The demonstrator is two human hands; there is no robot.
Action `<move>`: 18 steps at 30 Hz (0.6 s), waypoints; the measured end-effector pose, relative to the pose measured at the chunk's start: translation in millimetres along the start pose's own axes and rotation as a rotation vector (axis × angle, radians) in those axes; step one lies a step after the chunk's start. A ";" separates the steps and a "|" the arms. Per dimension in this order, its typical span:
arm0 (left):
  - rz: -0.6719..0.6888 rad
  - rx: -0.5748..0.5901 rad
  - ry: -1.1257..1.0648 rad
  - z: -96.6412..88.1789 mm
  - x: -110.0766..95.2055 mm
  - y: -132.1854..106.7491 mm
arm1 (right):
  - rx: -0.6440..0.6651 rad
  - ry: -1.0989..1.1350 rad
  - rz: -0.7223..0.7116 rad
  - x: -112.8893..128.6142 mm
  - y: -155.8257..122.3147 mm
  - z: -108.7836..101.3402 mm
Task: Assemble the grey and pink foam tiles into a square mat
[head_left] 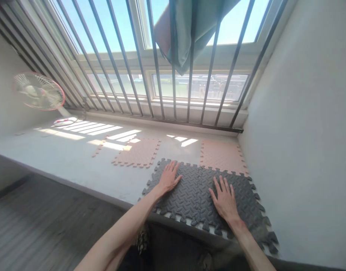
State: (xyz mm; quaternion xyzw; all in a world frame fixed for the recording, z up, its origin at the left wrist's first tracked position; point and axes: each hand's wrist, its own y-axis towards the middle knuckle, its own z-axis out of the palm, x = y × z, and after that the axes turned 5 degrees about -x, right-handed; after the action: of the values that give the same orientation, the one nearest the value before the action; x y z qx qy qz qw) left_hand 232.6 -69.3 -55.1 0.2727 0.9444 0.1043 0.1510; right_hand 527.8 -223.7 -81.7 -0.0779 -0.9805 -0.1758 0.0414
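Two dark grey foam mat tiles lie side by side on a white ledge, with a seam between them. My left hand (169, 177) rests on the left grey tile (185, 199), near its far edge, fingers stretched out. On the right grey tile (248, 209) lies my right hand (225, 197), flat with its fingers spread. Beyond the right grey tile, a pink foam tile (222, 152) touches or nearly touches its far edge; I cannot tell if they interlock. Another pink foam tile (140, 150) lies apart to the left, beside a narrow pink edge strip (100, 147).
The white ledge (105, 177) ends at a front edge above a dark wooden floor (49, 222). A white wall (305, 143) closes the right side. Metal bars (156, 71) stand before the window, with grey-green fabric (184, 34) hanging there. A fan (39, 92) stands at the far left.
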 end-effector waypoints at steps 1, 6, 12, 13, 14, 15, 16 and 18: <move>-0.074 -0.036 0.024 -11.8 32.1 -10.6 | 0.001 0.036 -0.013 13.3 -9.2 2.8; -0.586 -0.185 0.147 -78.6 179.5 -60.0 | -0.050 0.116 -0.038 47.8 -30.4 6.8; -1.069 -0.185 0.104 -129.0 290.1 -84.3 | -0.080 0.159 -0.076 38.1 -28.9 11.0; -1.078 -0.181 0.091 -131.1 301.2 -81.8 | -0.088 0.164 -0.085 36.1 -29.2 13.7; -1.078 -0.176 0.073 -131.5 310.0 -77.6 | -0.096 0.165 -0.091 34.5 -29.6 16.6; -1.069 -0.169 0.053 -130.5 316.6 -72.2 | -0.103 0.163 -0.095 33.4 -29.9 19.2; -1.052 -0.156 0.029 -128.4 320.9 -66.0 | -0.107 0.157 -0.094 32.8 -30.2 21.3; -1.008 -0.113 -0.026 -122.5 323.7 -53.3 | -0.109 0.137 -0.084 33.2 -30.3 22.9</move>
State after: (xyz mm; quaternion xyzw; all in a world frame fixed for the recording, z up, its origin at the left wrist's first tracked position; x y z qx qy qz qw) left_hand -95.8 49.5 -29.7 -0.2244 0.9496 0.0657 0.2088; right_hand 488.7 -239.1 -109.8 -0.0269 -0.9667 -0.2353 0.0967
